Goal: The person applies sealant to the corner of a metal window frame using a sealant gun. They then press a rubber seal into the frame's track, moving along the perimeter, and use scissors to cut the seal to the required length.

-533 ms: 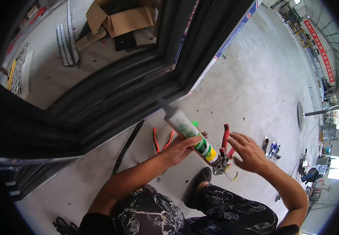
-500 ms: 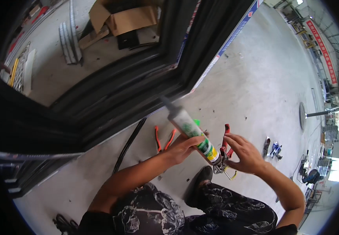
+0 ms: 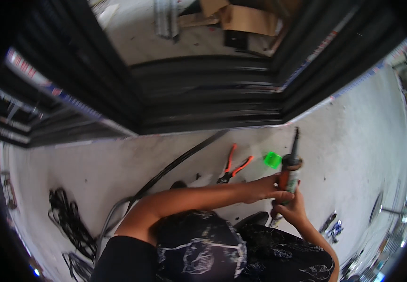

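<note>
A caulking gun [image 3: 276,207] with a sealant cartridge [image 3: 289,177] in it is held in front of me, right of the middle. Its dark nozzle [image 3: 296,138] points away from me, past the bottom corner of a dark window or door frame [image 3: 213,117]. Around the cartridge's body wrap the fingers of my left hand [image 3: 265,188]. Close behind it, my right hand [image 3: 295,209] is closed at the gun's rear, which it partly hides. On the floor beyond my left forearm lie orange-handled pliers [image 3: 231,164]. A bright green block-like piece [image 3: 273,160] sits left of the cartridge.
A black hose or strip [image 3: 170,167] runs over the floor to the frame's lower edge. Coiled black cable [image 3: 69,214] lies at the left. Beyond the frame are a cardboard box [image 3: 248,19] and metal profiles [image 3: 166,19]. Small tools [image 3: 333,228] lie at the right.
The view has turned, so the frame spans the top. The caulking gun has swung from pointing up-left to pointing straight away. My right hand, spread by the red handle before, has closed at the gun.
</note>
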`<state>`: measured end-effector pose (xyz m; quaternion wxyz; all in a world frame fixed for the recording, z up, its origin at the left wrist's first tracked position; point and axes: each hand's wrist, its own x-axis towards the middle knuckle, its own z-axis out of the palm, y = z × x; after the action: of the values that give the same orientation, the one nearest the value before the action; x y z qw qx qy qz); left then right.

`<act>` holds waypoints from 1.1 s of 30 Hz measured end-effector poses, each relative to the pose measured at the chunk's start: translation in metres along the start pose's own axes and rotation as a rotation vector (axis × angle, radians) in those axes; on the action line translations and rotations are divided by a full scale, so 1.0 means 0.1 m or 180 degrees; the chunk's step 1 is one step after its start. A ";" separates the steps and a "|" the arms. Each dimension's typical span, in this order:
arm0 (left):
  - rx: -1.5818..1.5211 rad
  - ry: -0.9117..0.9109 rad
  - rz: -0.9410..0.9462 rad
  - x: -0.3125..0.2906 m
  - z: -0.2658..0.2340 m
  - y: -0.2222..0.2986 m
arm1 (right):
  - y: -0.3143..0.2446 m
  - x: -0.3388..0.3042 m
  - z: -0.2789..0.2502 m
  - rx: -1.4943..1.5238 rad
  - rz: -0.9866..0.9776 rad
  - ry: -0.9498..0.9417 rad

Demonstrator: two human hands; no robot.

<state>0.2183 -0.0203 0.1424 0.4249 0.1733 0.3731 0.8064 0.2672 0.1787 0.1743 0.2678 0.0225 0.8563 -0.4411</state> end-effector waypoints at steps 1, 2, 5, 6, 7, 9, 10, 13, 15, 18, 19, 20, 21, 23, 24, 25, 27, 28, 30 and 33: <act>0.0214 -0.0175 -0.0024 -0.12 -0.14 0.04 | -0.28 -0.01 0.00 0.0556 0.0545 -0.0304; -0.0144 0.0272 -0.0117 -0.23 -0.18 -0.05 | -0.10 -0.07 -0.05 0.0834 0.0597 -0.0223; 0.0427 0.1305 -0.0132 -0.96 -0.48 0.59 | 0.79 -0.35 -0.30 0.0424 0.0426 0.0930; 0.0752 0.1613 0.0110 -1.35 -0.74 0.51 | 1.08 -0.44 -0.35 0.0308 0.0488 0.1109; 0.0605 0.2374 0.0076 -1.78 -0.80 0.57 | 1.48 -0.57 -0.46 -0.0076 0.0503 0.1210; 0.0863 0.3583 0.0032 -2.85 -0.89 0.37 | 1.99 -0.77 -0.44 -0.0034 0.0986 0.1558; 0.1949 0.4148 -0.0615 -3.38 -0.84 0.20 | 2.20 -0.87 -0.40 -0.0122 0.1221 0.1564; 0.3207 0.4759 -0.2904 -4.10 -0.32 -0.26 | 2.73 -1.24 -0.32 -0.0447 0.1967 0.0991; 0.2738 0.4939 -0.2445 -4.38 -0.01 -0.84 | 2.96 -1.37 -0.32 -0.0580 0.2250 0.0629; 0.3425 0.5373 -0.3037 -4.39 0.09 -1.40 | 3.13 -1.40 -0.47 -0.0704 0.2412 0.0256; 0.3929 0.5441 -0.2863 -4.34 0.05 -1.50 | 3.16 -1.35 -0.55 -0.0732 0.2390 0.0181; 0.4179 0.5438 -0.2892 -4.23 0.00 -1.51 | 3.15 -1.29 -0.63 -0.0748 0.2365 0.0096; 0.4414 0.5428 -0.2902 -4.15 -0.07 -1.51 | 3.12 -1.21 -0.73 -0.0765 0.2301 0.0063; 0.4758 0.5440 -0.2856 -4.16 -0.20 -1.46 | 3.10 -1.00 -0.93 -0.0750 0.2129 0.0021; 0.5083 0.5442 -0.2793 -4.20 -0.25 -1.44 | 3.08 -0.88 -1.01 -0.0717 0.2016 0.0022; 0.5113 0.5474 -0.2832 -4.28 -0.31 -1.46 | 3.04 -0.73 -1.12 -0.0644 0.1850 0.0035; 0.4863 0.5458 -0.3225 -4.43 -0.45 -1.56 | 2.95 -0.42 -1.25 -0.0400 0.1583 0.0165; 0.4870 0.5328 -0.3165 -4.45 -0.46 -1.51 | 2.80 -0.25 -1.27 -0.0138 0.1497 0.0246; 0.4978 0.5176 -0.3143 -4.58 -0.44 -1.51 | 2.34 0.04 -1.18 -0.0077 0.1269 0.0041; 0.4754 0.5249 -0.3222 -4.61 -0.39 -1.44 | 1.75 0.33 -0.98 -0.0090 0.0949 -0.0234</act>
<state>0.5413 -0.3617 0.0262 0.1229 -0.3532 0.9274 0.0058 0.2442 0.3543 0.0743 0.3617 0.1295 0.8392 -0.3848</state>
